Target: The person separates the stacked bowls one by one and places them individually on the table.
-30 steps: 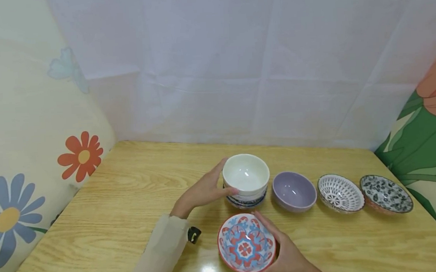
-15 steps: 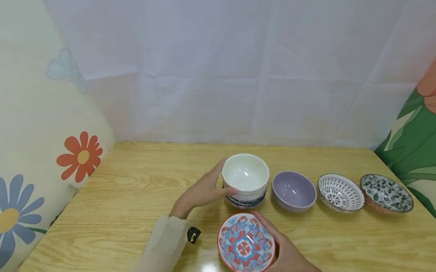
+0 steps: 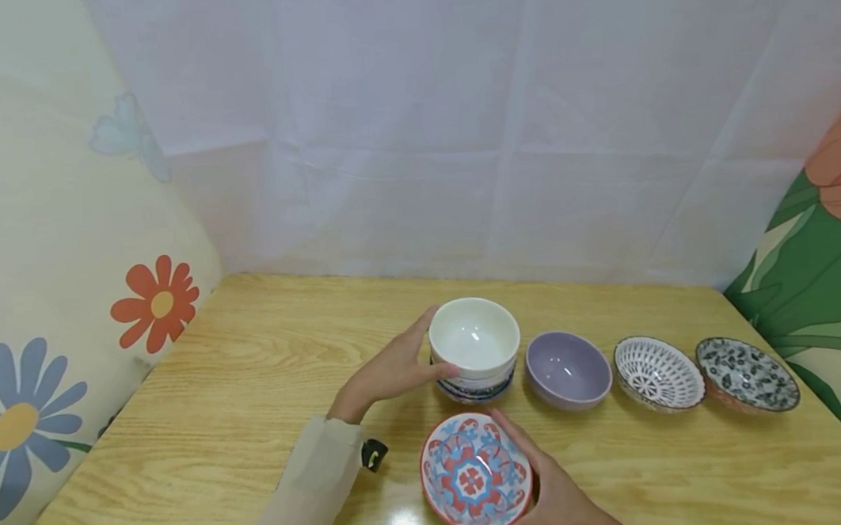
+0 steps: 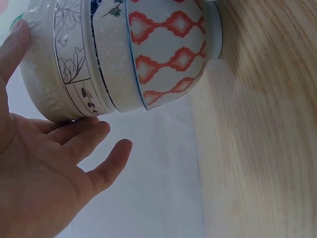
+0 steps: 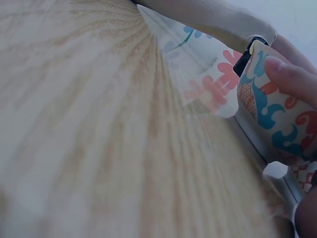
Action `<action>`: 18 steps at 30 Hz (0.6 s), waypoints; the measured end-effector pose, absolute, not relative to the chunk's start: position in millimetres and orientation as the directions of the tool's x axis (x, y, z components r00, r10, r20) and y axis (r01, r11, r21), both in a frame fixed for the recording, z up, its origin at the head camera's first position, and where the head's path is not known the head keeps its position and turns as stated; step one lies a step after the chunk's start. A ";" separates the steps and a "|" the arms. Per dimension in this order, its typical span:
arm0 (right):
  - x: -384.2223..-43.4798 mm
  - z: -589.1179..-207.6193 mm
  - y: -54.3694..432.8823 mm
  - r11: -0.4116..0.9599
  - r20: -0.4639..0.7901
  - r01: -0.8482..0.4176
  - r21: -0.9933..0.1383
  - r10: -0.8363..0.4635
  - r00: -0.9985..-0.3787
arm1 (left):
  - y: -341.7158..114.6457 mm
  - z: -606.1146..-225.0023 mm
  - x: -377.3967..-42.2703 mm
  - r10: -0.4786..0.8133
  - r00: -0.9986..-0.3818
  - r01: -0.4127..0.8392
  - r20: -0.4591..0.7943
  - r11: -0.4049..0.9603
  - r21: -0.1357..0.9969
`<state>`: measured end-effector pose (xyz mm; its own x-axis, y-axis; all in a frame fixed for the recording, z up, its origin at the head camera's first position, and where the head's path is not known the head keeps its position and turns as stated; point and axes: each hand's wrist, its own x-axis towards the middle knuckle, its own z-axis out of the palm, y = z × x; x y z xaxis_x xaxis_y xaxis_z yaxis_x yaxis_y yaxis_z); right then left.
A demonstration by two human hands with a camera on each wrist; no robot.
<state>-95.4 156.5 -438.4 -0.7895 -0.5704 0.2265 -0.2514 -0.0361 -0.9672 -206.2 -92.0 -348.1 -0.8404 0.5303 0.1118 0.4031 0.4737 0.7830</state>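
Observation:
A stack of several bowls stands on the wooden table, topped by a white bowl [image 3: 473,335]. My left hand [image 3: 390,367] holds the white bowl from the left side, thumb in front and fingers behind. Lower in the stack, the left wrist view shows a bowl with red diamond shapes [image 4: 171,59]; the little finger [image 4: 116,161] is off the bowls. Nearer me, my right hand [image 3: 557,497] grips a red-and-blue patterned bowl [image 3: 472,474] by its right side. Its thumb [image 5: 285,74] lies against the outer wall in the right wrist view.
Right of the stack stand a purple bowl [image 3: 567,370], a white bowl with dark dashes [image 3: 658,373] and a black-and-white floral bowl [image 3: 746,374], side by side. White cloth [image 3: 387,177] hangs behind the table [image 3: 255,366]. Flower-printed cloth [image 3: 55,234] covers the left side.

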 end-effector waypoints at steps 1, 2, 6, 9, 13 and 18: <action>-95.3 -438.7 156.9 -0.035 0.229 -0.256 -0.966 -0.570 -0.789 | -91.8 -348.1 -206.1 0.530 -0.841 0.400 0.108 0.474 0.784; -95.2 -439.0 157.2 -0.027 0.232 -0.264 -0.964 -0.569 -0.789 | -91.8 -348.3 -206.1 0.530 -0.841 0.399 0.107 0.475 0.784; -95.4 -438.5 158.3 0.002 0.235 -0.286 -0.958 -0.564 -0.792 | -91.8 -348.4 -206.3 0.537 -0.834 0.415 0.125 0.463 0.783; -95.7 -437.2 159.2 -0.008 0.244 -0.292 -0.956 -0.573 -0.782 | -91.6 -348.3 -206.7 0.538 -0.833 0.419 0.132 0.457 0.784; -96.1 -434.8 161.1 -0.041 0.256 -0.287 -0.957 -0.579 -0.774 | -91.1 -348.6 -207.2 0.533 -0.838 0.407 0.118 0.467 0.785; -98.1 -430.4 163.3 -0.097 0.270 -0.263 -0.960 -0.571 -0.775 | -90.9 -349.7 -206.8 0.535 -0.836 0.415 0.124 0.468 0.780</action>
